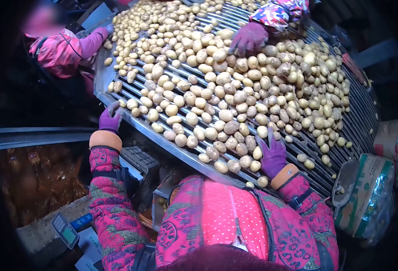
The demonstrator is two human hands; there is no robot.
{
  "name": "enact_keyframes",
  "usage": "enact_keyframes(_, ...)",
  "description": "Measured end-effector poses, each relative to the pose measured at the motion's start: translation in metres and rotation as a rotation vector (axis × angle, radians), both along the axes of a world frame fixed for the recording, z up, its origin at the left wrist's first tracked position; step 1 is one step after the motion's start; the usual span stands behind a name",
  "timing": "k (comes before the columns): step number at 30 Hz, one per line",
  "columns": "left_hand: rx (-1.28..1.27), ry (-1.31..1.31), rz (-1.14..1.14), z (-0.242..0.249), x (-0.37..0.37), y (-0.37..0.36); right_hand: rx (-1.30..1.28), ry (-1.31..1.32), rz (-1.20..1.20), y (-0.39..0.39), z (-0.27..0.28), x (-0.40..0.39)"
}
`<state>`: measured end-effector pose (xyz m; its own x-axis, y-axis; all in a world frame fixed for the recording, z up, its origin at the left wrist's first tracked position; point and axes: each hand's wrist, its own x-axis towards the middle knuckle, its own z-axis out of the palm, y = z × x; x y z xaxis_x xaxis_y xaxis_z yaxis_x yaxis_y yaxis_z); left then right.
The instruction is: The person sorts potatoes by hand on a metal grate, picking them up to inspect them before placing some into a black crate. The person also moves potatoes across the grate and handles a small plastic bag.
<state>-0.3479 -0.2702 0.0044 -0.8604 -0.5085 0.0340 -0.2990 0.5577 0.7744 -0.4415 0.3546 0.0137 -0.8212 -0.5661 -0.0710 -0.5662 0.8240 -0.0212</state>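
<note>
My left hand (110,118), in a purple glove, rests at the metal rim (156,143) of a slatted sorting table, fingers and thumb apart, no potato in it. On the near right part of the slats, my right hand (272,155), gloved in purple too, lies with its fingers spread. Its fingertips reach in among the potatoes (231,143), and a pale potato (262,132) sits right at them. I cannot see what is under the palm. Yellow-brown potatoes of mixed sizes cover much of the table, heaped thickest toward the right and far side.
Across the table a co-worker's gloved hand (249,38) is over the potatoes. Another person in a pink jacket (61,54) stands at the far left. To the right are a cardboard box (366,189) and a scoop-like container (345,183). A dark crate (140,165) and digital scale display (65,230) are at left.
</note>
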Motion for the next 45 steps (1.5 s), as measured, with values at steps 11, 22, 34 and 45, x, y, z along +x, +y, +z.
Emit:
enact_keyframes(11, -0.681, -0.882, -0.092, 0.033, -0.095, 0.074, 0.028, 0.025, 0.016, -0.001, 0.01, 0.001)
enact_keyframes(22, 0.381, -0.021, 0.153, 0.005, -0.066, 0.053, -0.475, -0.063, 0.511, -0.093, 0.079, -0.049)
enact_keyframes(34, 1.572, 0.329, 0.386, 0.046, 0.057, 0.229, -0.306, -0.108, 0.661, -0.11, 0.064, -0.009)
enact_keyframes(45, 1.695, 0.012, 0.26, 0.072, 0.043, 0.284, -0.467, -0.151, 0.397, -0.114, 0.049, -0.068)
